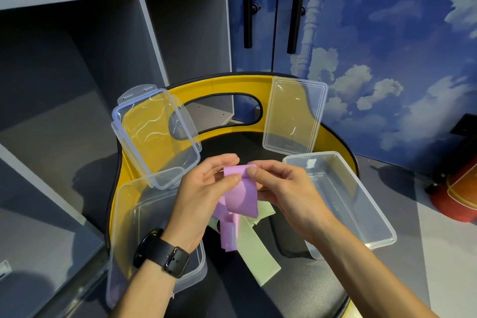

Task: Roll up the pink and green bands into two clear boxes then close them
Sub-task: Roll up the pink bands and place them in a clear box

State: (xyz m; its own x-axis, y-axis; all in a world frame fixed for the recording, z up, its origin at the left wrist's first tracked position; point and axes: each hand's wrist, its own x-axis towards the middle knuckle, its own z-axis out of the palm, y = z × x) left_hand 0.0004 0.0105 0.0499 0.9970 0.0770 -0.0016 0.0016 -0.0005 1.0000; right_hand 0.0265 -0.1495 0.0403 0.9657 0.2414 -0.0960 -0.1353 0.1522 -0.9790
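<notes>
Both hands hold the top end of the pink band (241, 193) above the black chair seat. My left hand (206, 188) pinches its left corner with thumb and fingers, and my right hand (281, 188) pinches the right corner. The rest of the pink band hangs down in folds. Beneath it the pale green band (254, 248) lies loose on the seat. An open clear box (129, 227) sits at the left under my left forearm, and a second open clear box (343, 199) sits at the right. Their lids, one with clips (154, 134) and one plain (294, 113), lean against the yellow backrest.
The chair has a black seat (296, 289) and a yellow curved backrest (219, 84) with an oval cut-out. Grey shelving (77, 59) fills the left side. A cloud-painted wall and door with black handles stand behind. A red object (454, 193) sits on the floor at the right.
</notes>
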